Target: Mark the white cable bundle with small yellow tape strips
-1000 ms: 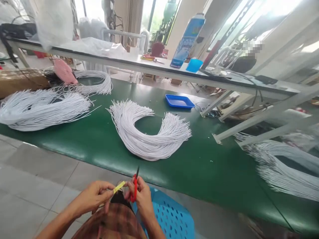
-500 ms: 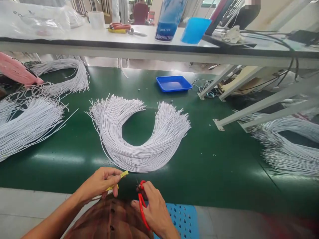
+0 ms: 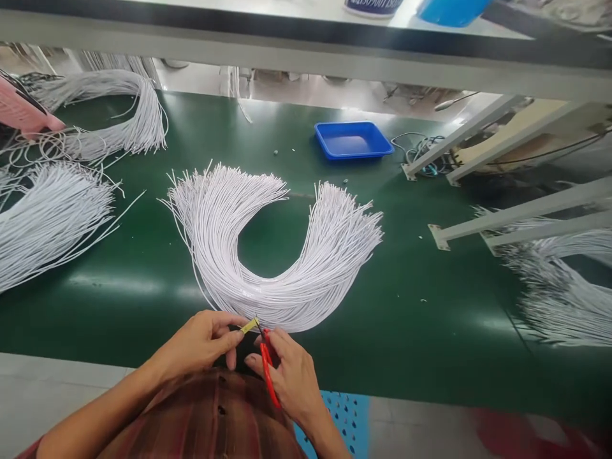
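A small yellow strip [image 3: 249,326] is pinched between the fingertips of my left hand [image 3: 210,341]. Red-handled snips [image 3: 268,373] are in my right hand [image 3: 289,376], their dark tips touching or just beside the strip's end. Both hands are close together at the near edge of the green table [image 3: 382,344]. Right beyond them lies a large U-shaped bundle of white wires [image 3: 272,296], its two ends of loose tips pointing away from me.
More white wire bundles lie at the left [image 3: 57,217] and far right [image 3: 564,287]. A blue tray [image 3: 354,140] stands at the back, beside metal shelf legs [image 3: 478,217]. A pink tool [image 3: 26,111] is at the upper left. A raised shelf [image 3: 287,44] crosses the top.
My right hand has brought the snips up to the yellow strip, and my left hand has moved slightly right. The view has tilted down, so less of the shelf top shows.
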### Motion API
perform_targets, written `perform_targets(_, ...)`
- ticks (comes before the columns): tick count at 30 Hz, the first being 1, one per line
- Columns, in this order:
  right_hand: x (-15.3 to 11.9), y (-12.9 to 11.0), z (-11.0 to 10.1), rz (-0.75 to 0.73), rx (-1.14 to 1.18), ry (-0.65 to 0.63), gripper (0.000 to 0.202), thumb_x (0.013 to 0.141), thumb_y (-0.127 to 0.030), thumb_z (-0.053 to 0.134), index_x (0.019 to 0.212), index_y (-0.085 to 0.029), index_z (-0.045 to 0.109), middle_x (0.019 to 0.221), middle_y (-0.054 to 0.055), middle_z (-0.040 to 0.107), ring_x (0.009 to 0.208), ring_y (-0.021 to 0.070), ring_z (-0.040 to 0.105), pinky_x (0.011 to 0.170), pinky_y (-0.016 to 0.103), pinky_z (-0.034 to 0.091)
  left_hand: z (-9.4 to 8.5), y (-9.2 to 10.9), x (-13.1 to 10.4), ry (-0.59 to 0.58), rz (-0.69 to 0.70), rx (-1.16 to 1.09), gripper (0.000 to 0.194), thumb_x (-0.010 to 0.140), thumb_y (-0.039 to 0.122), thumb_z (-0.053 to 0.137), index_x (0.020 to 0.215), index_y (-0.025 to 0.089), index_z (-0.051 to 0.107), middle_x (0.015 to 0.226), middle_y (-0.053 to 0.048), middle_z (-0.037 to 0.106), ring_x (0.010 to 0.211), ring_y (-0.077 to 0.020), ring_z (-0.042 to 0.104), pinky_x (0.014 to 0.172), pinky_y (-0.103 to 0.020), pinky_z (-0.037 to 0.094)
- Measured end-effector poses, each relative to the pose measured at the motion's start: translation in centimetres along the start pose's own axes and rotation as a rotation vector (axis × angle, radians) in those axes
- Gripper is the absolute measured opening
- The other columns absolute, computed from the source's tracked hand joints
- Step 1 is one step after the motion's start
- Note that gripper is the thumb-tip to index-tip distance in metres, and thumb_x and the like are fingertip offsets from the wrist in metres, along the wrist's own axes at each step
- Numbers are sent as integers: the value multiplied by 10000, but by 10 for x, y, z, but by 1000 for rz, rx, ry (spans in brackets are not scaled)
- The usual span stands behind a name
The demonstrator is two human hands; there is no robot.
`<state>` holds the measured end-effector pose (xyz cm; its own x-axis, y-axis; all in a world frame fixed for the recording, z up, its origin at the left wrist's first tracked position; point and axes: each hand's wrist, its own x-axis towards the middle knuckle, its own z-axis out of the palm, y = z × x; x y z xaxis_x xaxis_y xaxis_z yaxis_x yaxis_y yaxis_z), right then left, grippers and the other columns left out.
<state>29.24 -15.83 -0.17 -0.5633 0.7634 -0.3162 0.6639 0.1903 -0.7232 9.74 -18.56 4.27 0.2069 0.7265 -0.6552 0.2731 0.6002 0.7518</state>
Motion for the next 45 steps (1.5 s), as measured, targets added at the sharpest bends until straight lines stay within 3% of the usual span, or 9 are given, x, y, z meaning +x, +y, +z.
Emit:
perform_targets(12,4,6,-5,12,-161,28,260,729,-448,616,738,-202,531,728,4,546,636,156,502,566,267,338,-8,1,6,40,-51,-176,574,833,524,499,1283,168,505,603,-8,648,418,-82,408,413,-203,311)
perform_targets(23,11,0,-5,20,-25,-31,278,791,-442,555,674,-197,495,708,0,545,629,139,497,582,257,324,-3,3,3,22,-35,-154,464,863,415,496,1273,198,527,578,9,641,438,-79,397,435,-188,304)
perform_targets(31,12,2,-1,-29,-11,28,374,835,-442,533,586,-176,446,610,-27,507,564,96,448,546,226,276,-4,11,0,30,-28,-124,443,871,421,480,1262,220,537,590,17,645,446,-78,388,447,-193,297)
perform_targets(35,13,7,1,-79,49,62,430,856,-465,511,554,-167,442,551,-32,473,519,78,411,517,216,254,-7,5,-2,46,-42,-35,475,871,447,467,1287,223,508,609,30,638,482,-85,388,479,-207,294)
perform_targets(38,16,9,0,-85,95,56,462,856,-499,501,545,-162,445,534,-33,460,503,70,396,505,207,248,-21,-6,-15,173,-65,163,489,854,490,474,1292,274,497,742,25,641,630,-124,499,578,-230,364)
perform_targets(40,20,9,-1,-87,77,54,494,848,-528,499,528,-159,420,519,-35,439,497,68,374,503,213,232,-37,-9,-26,396,-64,325,530,838,530,478,1333,349,421,907,20,612,713,-146,525,652,-264,396)
perform_targets(43,29,8,-4,-84,30,34,525,835,-558,497,512,-157,396,508,-36,412,497,70,347,509,226,204,-63,0,-36,724,8,584,644,833,544,473,1407,406,216,1014,-5,512,708,-158,491,701,-326,423)
perform_targets(45,35,6,-6,-61,22,-3,522,826,-554,512,509,-157,393,509,-37,405,498,71,339,512,227,197,-75,14,-31,802,145,822,685,837,512,483,1430,348,182,986,-41,457,790,-200,477,778,-392,427)
